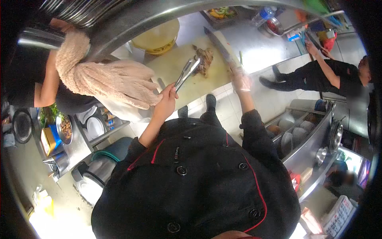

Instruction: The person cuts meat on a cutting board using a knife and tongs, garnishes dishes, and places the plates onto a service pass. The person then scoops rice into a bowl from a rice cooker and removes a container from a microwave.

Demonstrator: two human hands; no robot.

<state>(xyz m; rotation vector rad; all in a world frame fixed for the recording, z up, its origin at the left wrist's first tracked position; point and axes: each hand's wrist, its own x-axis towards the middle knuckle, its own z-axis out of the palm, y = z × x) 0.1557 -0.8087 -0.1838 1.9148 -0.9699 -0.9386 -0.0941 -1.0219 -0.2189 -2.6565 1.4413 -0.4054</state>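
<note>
My bare left hand (167, 99) is closed round the handle end of metal tongs (186, 74). The tips of the tongs touch or hover just over a small pile of brown cooked meat (206, 59). My right hand (241, 79), in a clear plastic glove, grips a large kitchen knife (219, 43). Its long blade points away from me, to the right of the meat. Beneath them is a pale yellowish cutting board (187, 90) on a steel counter. Whether the blade rests on the board I cannot tell.
A yellow bowl (161, 34) stands behind the board's left side. A beige towel (107, 77) hangs at the left, near a co-worker's arm (51, 77). Another person (318, 73) in black stands at the right. A metal bowl (272, 27) sits on the far counter (254, 47).
</note>
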